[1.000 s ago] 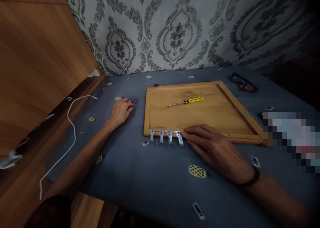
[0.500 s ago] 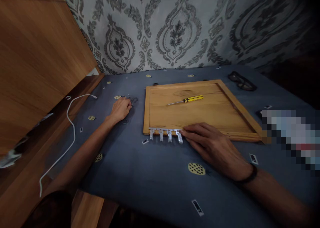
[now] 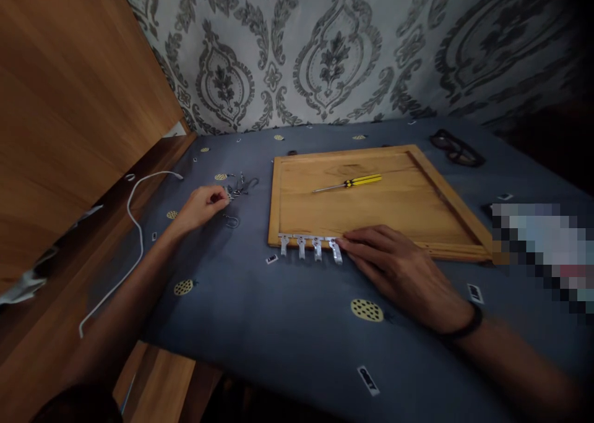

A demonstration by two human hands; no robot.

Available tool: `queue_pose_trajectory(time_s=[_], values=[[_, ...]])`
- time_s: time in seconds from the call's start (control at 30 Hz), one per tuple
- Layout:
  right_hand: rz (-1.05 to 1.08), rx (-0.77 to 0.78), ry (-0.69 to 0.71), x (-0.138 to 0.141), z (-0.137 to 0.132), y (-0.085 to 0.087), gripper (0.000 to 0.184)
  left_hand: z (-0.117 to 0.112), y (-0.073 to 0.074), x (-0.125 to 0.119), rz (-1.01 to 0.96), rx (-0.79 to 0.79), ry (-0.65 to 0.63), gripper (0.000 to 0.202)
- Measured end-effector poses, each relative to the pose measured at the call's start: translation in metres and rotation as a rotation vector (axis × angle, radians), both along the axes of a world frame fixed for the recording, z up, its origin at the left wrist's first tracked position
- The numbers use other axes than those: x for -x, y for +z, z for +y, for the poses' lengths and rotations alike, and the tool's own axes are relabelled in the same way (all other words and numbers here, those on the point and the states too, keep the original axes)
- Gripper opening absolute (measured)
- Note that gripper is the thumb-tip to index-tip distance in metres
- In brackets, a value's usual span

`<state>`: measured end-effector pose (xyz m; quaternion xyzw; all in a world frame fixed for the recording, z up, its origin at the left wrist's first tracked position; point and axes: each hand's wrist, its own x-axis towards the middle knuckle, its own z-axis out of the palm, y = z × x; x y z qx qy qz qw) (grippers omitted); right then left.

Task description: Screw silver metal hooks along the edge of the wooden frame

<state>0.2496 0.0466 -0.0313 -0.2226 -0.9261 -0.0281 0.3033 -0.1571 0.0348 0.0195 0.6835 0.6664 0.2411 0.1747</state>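
A shallow wooden frame board (image 3: 385, 206) lies on the cloth, with a yellow-and-black screwdriver (image 3: 355, 182) across its panel. Along its near left edge sit several silver metal clips (image 3: 317, 248) in a row, tabs hanging over the edge. My right hand (image 3: 403, 268) rests at that edge, its fingertips closed at the rightmost clip (image 3: 335, 250), which is slightly tilted. Left of the board, my left hand (image 3: 204, 205) is pinched closed at a small pile of metal hooks (image 3: 241, 186). What its fingertips hold is too small to make out. A loose hook (image 3: 231, 221) lies just below.
A white cable (image 3: 139, 225) runs along the left side by a wooden cabinet (image 3: 83, 70). Dark glasses (image 3: 457, 148) lie at the back right. A blurred-out object (image 3: 542, 243) lies at the right. Patterned fabric (image 3: 334, 58) hangs behind.
My left hand has drawn back to the left and slightly toward me, uncovering more of the hook pile. The right hand has stayed at the rightmost clip. The view has shifted slightly.
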Motion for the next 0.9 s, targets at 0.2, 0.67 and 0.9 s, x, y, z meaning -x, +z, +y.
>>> queue_pose_trajectory(time_s=[0.2,0.67,0.9], values=[[0.007,0.022,0.019,-0.001,0.002,-0.001,0.026,-0.035,-0.003,-0.009,-0.316,0.254,-0.061,0.035],[-0.014,0.001,-0.007,0.0,0.001,-0.001,0.025,-0.017,-0.016,-0.044,-0.69,0.025,0.091,0.035],[-0.011,0.004,0.002,0.001,0.0,0.001,0.026,-0.031,-0.013,-0.047,-0.621,0.059,0.07,0.023]])
